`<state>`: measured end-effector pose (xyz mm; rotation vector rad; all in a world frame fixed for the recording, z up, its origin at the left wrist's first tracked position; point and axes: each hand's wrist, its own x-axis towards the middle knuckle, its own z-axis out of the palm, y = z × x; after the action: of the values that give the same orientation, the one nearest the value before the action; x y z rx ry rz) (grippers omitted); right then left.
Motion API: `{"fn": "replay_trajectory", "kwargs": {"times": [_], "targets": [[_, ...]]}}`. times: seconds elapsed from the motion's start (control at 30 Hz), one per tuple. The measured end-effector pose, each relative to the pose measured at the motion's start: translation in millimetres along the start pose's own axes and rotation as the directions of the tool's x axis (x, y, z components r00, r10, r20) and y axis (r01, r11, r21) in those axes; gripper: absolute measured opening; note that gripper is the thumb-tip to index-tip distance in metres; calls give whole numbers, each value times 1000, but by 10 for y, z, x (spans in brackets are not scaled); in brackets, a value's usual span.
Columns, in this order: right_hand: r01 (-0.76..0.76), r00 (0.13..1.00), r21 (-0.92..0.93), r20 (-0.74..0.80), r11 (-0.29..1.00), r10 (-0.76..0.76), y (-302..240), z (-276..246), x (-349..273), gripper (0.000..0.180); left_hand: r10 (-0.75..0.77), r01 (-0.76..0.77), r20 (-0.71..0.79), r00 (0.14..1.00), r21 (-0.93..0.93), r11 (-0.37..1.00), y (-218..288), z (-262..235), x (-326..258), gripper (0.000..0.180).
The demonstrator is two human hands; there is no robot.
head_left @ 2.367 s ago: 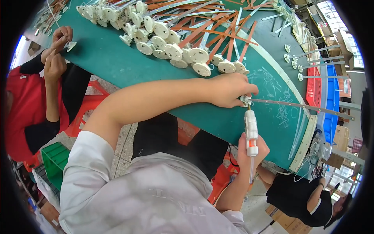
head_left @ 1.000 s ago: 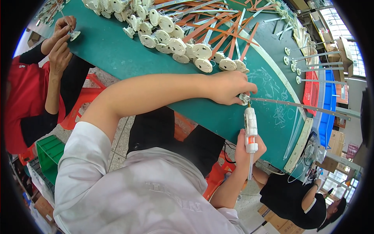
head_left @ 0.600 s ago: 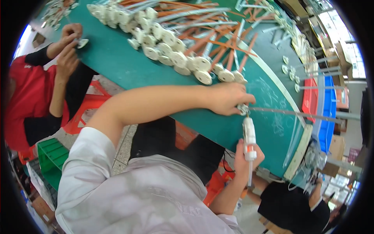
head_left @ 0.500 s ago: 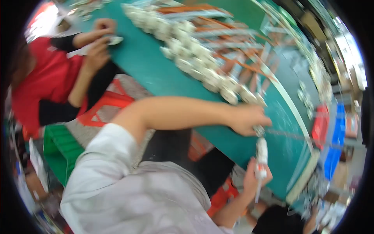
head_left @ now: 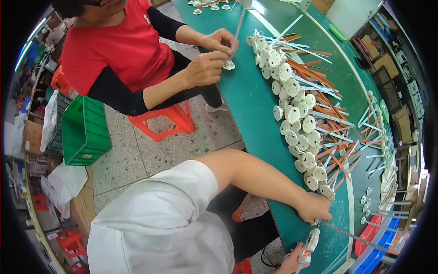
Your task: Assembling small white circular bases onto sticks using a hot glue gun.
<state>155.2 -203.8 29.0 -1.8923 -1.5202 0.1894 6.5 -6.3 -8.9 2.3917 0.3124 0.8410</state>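
Fastening step: left hand point(head_left: 315, 208) pinches rod point(head_left: 353, 236) end; right hand point(head_left: 292, 264) at 6 o'clock grips white driver point(head_left: 310, 240); next needs tip kept square.

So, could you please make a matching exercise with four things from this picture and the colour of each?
Things:
1. table top
2. stool
3. crate on the floor
4. round discs in the row

Colours:
a. white
b. bright green
c. dark teal green
d. red

Pairs: 1-c, 2-d, 3-b, 4-a
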Motion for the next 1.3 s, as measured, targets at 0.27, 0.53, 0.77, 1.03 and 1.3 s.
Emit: {"fn": "replay_trajectory", "kwargs": {"times": [0.27, 0.53, 0.77, 1.03, 1.3], "targets": [[-102, 994, 46, 40, 994, 101, 155, 26, 9, 33, -36, 36, 27, 999, -22, 999, 43, -81, -7, 44], [95, 995, -74, 27, 993, -93, 152, -25, 15, 33, -13, 13, -16, 1000, -45, 999, 78, -64, 8, 44], [-69, 995, -80, 59, 994, 74, 90, -25, -36, 28, -47, 45, -26, 999, -53, 998, 81, 32, -5, 54], [-371, 925, 261, 23, 891, 379, 215, 79, -62, 20, -25, 17, -88, 996, -99, 995, 30, -108, -22, 54], [-196, 967, 160, 192, 967, 165, 247, -143, 140, 14, -86, 84, -17, 996, -110, 990, 83, -238, 30, 55]]}}
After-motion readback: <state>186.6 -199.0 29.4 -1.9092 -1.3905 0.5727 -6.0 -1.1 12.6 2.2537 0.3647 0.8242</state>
